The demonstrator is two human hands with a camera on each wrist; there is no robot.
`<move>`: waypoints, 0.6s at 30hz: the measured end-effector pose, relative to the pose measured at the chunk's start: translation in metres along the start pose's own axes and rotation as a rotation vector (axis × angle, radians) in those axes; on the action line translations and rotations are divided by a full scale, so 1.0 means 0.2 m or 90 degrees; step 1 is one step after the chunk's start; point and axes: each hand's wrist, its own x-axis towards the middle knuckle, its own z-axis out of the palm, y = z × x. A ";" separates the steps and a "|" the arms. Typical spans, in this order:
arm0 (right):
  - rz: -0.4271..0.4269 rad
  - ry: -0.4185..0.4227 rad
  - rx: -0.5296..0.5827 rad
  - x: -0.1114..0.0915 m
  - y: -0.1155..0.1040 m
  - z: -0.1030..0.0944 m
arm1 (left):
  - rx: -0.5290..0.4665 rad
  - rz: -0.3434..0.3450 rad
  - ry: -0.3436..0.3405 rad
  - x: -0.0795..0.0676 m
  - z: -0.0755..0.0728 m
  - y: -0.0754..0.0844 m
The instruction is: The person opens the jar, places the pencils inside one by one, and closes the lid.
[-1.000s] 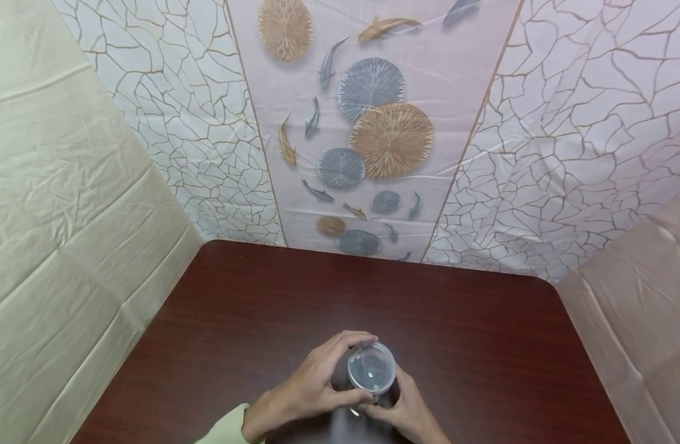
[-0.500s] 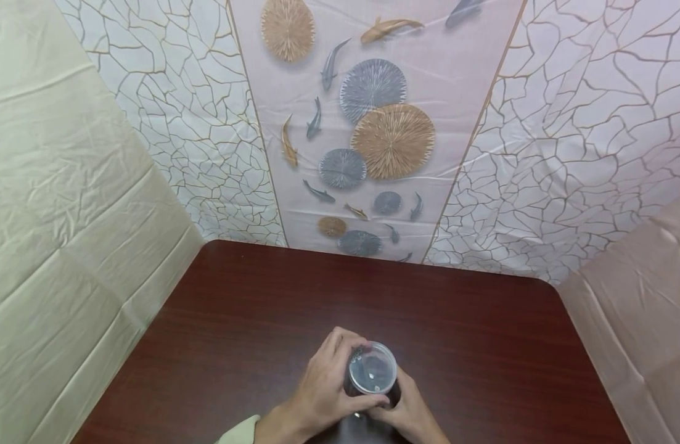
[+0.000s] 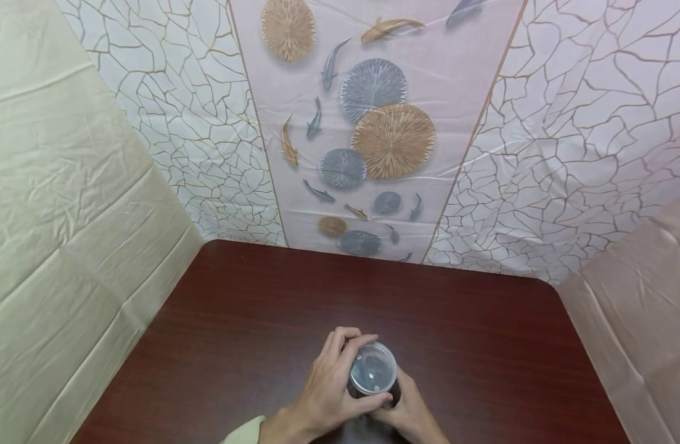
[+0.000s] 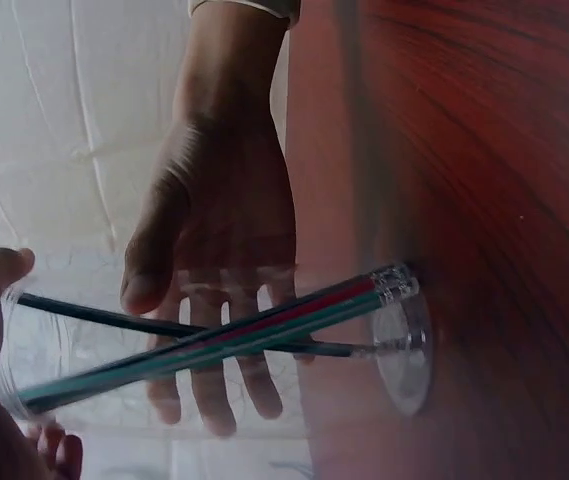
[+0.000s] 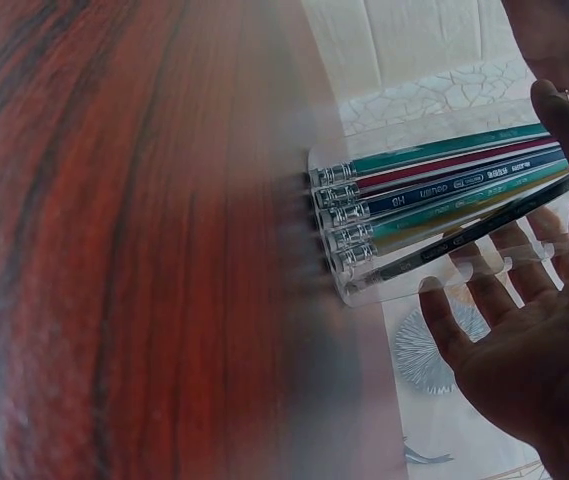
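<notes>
A clear plastic canister point(image 3: 373, 370) with a round transparent lid point(image 3: 375, 364) stands upright near the front of the dark red table point(image 3: 295, 290). Several pencils point(image 5: 434, 190) in green, red, dark blue and black lie inside it, their metal ferrule ends at the bottom. My left hand point(image 3: 325, 388) grips the canister's top from the left, thumb in front and fingers around the far edge of the lid. Lower down, my right hand point(image 3: 407, 410) holds the body from the right; its fingers point(image 4: 214, 390) show through the clear wall in the left wrist view.
Pale cloth point(image 3: 95, 185) hangs along the table's left side and beige cloth point(image 3: 639, 296) along its right. Behind the far edge rises a patterned backdrop point(image 3: 367, 203) with fish and round leaf shapes.
My left hand has shifted a little to the right around the lid, its thumb sliding right along the near edge. The right hand and canister have stayed nearly in place.
</notes>
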 end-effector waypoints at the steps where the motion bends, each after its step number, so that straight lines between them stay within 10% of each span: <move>1: 0.002 -0.001 -0.001 0.00 0.00 0.00 | -0.011 0.009 -0.005 0.00 0.00 -0.01; 10: -0.034 0.000 -0.024 0.00 0.01 -0.01 | -0.129 0.104 -0.076 0.01 -0.04 -0.10; 18: -0.026 -0.013 0.006 0.00 0.01 -0.01 | -0.197 0.100 -0.154 0.01 -0.04 -0.13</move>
